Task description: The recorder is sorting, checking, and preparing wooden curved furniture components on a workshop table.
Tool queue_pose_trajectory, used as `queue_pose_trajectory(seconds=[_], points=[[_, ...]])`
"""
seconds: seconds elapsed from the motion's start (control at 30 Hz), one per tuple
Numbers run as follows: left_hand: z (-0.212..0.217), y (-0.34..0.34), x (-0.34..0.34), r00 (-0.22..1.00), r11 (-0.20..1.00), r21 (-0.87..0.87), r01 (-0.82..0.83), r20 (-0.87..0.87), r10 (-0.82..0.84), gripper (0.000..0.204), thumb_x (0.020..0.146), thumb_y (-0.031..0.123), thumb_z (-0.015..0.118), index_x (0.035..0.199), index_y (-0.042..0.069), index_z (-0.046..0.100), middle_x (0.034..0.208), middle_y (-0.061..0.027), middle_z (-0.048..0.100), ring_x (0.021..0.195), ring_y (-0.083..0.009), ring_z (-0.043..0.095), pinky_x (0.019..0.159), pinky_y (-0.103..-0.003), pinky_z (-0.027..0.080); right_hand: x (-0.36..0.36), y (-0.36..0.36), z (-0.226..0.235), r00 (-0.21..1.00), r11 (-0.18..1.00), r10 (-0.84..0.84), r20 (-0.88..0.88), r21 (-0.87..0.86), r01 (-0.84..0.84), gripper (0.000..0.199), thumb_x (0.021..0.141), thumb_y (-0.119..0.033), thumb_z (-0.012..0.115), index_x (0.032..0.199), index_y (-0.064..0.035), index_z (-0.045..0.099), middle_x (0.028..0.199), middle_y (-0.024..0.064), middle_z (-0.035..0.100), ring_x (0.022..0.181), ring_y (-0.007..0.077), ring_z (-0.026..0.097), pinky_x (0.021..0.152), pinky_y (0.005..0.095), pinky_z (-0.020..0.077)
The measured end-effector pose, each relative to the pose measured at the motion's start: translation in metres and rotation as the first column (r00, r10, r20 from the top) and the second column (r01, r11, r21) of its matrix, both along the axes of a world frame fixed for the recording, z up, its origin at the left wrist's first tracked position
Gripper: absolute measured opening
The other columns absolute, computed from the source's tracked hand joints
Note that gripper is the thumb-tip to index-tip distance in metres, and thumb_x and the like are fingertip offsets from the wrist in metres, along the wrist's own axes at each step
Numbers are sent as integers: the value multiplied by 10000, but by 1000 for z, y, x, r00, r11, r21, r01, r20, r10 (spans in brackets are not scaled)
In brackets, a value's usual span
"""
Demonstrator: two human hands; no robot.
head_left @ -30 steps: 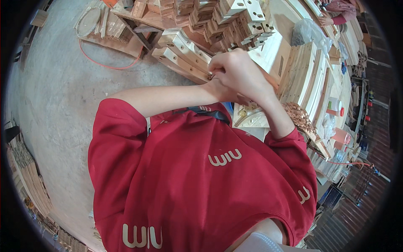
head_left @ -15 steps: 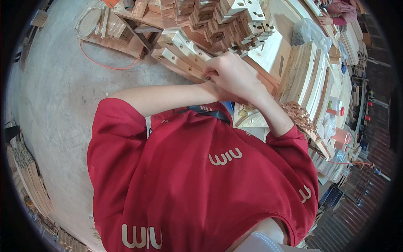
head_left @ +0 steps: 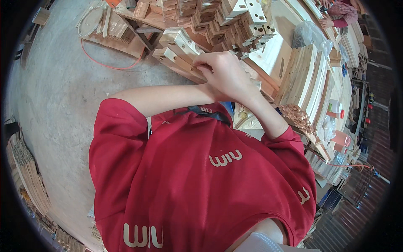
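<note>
My right hand (head_left: 228, 74) reaches over a pale, curved wooden piece (head_left: 178, 41) with drilled holes. Its thumb and fingers are pinched together at a hole near the edge of that piece, and whatever is between the fingertips is too small to make out. A second curved wooden piece (head_left: 168, 57) with holes lies alongside, nearer to me. My left forearm (head_left: 168, 100) crosses in from the left, and its wrist passes beneath my right hand. The left hand itself is hidden behind the right, so its fingers do not show.
Stacked, drilled wooden blocks (head_left: 228, 23) stand just beyond my hands. To the right lie long curved wooden slats (head_left: 300, 75), a clear plastic bag (head_left: 310, 34) and a bottle with a red cap (head_left: 335, 108). A co-worker's hand (head_left: 325, 21) shows at the far right. An orange hose (head_left: 105, 65) crosses the floor.
My right hand has shifted slightly left, and its pinched fingertips are now at a hole in the curved wooden piece. The left forearm has barely moved.
</note>
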State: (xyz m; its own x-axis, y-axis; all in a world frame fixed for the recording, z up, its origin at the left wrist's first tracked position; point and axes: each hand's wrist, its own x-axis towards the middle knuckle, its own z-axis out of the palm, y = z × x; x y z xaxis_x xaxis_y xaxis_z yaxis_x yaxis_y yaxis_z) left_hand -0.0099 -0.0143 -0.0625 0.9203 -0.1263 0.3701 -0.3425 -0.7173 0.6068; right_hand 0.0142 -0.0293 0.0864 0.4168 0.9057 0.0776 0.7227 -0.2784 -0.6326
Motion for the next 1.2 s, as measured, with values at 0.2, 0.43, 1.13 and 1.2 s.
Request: queue_pose_trajectory(seconds=[0.2, 0.43, 1.13, 1.2], points=[[41, 5, 7, 966, 916, 386, 111, -257, -9, 429, 814, 305, 345, 1161, 60, 405, 1133, -67, 471, 1082, -205, 440, 928, -331, 336, 5, 0, -6, 1000, 999, 21, 10, -39, -21, 112, 713, -38, 533, 772, -16, 625, 735, 183, 613, 705, 348, 603, 664, 409, 487], [32, 3, 14, 987, 919, 390, 65, -161, -1, 417, 807, 289, 371, 1146, 52, 426, 1100, -98, 482, 1030, -223, 459, 893, -344, 344, 5, 2, -15, 999, 999, 28, -31, 23, -28, 103, 701, -55, 572, 788, -12, 607, 750, 173, 613, 714, 346, 600, 662, 407, 481], [82, 10, 8, 906, 989, 114, 91, -421, -35, 471, 759, 261, 508, 1145, -3, 449, 1015, -115, 506, 953, -241, 489, 850, -367, 360, 3, -22, -11, 988, 990, 56, 145, -134, -36, 190, 780, -45, 483, 965, -30, 521, 754, 170, 599, 711, 350, 590, 647, 410, 465], [81, 11, 7, 914, 979, 154, 132, -402, -60, 470, 754, 287, 509, 1125, 3, 461, 1004, -115, 506, 945, -241, 491, 845, -364, 364, -1, -24, -12, 988, 992, 80, 133, -104, -66, 191, 715, -68, 482, 903, -35, 476, 722, 215, 581, 693, 402, 582, 623, 484, 434]])
